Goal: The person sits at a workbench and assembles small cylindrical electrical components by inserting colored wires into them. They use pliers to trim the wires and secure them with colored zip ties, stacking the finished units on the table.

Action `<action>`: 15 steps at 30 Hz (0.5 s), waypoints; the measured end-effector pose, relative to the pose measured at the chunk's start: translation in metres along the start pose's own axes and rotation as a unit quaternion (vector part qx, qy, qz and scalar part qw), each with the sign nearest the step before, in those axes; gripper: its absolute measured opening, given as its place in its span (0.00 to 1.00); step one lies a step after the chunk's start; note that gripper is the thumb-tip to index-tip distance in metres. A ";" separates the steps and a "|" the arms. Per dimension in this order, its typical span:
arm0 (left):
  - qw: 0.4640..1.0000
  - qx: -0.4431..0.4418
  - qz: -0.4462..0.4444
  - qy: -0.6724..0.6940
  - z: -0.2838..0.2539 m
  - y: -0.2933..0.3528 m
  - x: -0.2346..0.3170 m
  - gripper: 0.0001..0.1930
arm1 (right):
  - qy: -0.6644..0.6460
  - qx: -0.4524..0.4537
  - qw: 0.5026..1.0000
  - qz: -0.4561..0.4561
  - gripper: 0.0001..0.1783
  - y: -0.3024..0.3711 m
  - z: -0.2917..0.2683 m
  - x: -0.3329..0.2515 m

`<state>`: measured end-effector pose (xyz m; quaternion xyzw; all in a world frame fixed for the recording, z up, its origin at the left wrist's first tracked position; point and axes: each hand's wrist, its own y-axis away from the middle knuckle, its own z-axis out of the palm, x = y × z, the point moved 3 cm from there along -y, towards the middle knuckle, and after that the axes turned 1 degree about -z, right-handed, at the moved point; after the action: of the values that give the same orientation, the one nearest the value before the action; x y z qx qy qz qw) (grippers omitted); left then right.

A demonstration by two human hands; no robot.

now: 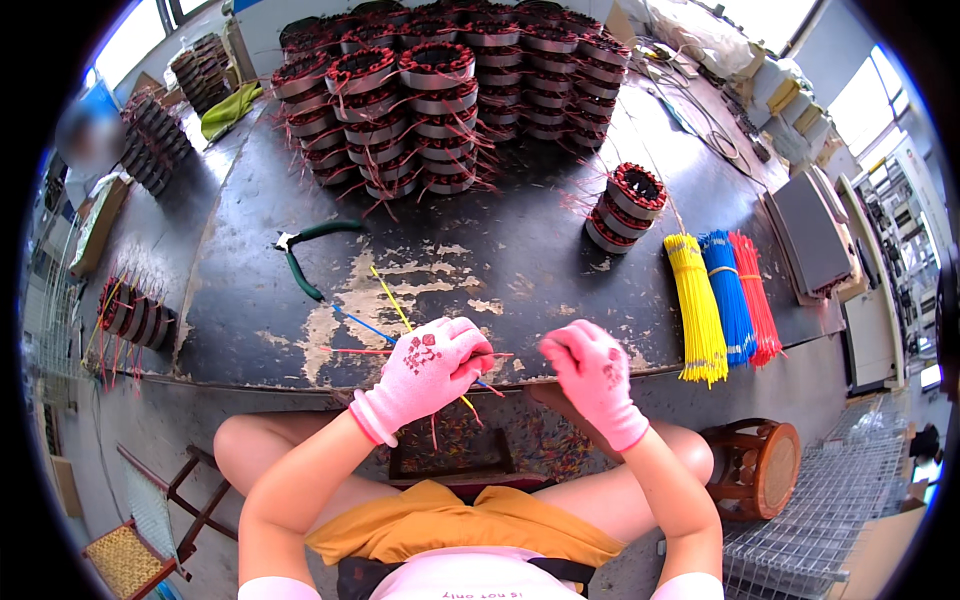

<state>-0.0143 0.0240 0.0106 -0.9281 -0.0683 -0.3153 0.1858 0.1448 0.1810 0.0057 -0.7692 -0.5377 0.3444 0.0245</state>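
My left hand (425,370), in a pink glove, is closed around a few thin wires at the table's near edge. A yellow wire (389,296), a blue wire (360,324) and a red wire (352,351) stick out of it toward the table, and their other ends show below the fingers. Just to its right, apart from it, my gloved right hand (592,372) has its fingers pinched together; whatever is in them is hidden. Beyond the left hand lie green-handled cutters (299,274), jaws spread on the tabletop.
Tall stacks of wound motor stators (438,103) fill the far middle. A smaller stator stack (627,209) stands right of them. Yellow (697,308), blue (728,298) and red wire bundles (757,298) lie at right. More stators (138,314) sit at left. A wooden stool (755,468) stands below.
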 end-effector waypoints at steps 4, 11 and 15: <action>1.000 -0.024 0.014 -0.007 -0.007 0.002 -0.002 0.07 | -0.256 -0.166 0.941 0.149 0.16 -0.020 0.022 -0.028; 1.000 -0.005 0.013 -0.019 -0.088 0.017 0.007 0.27 | -0.297 -0.245 0.897 0.218 0.15 -0.029 0.032 -0.011; 0.989 -0.112 0.057 -0.079 -0.071 0.033 -0.001 0.48 | -0.262 -0.280 0.893 0.235 0.18 -0.034 0.032 -0.014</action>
<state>-0.0465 -0.0342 0.0520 -0.9675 0.0060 -0.2353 0.0925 0.0966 0.1725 0.0023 -0.7299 -0.4021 0.3648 -0.4153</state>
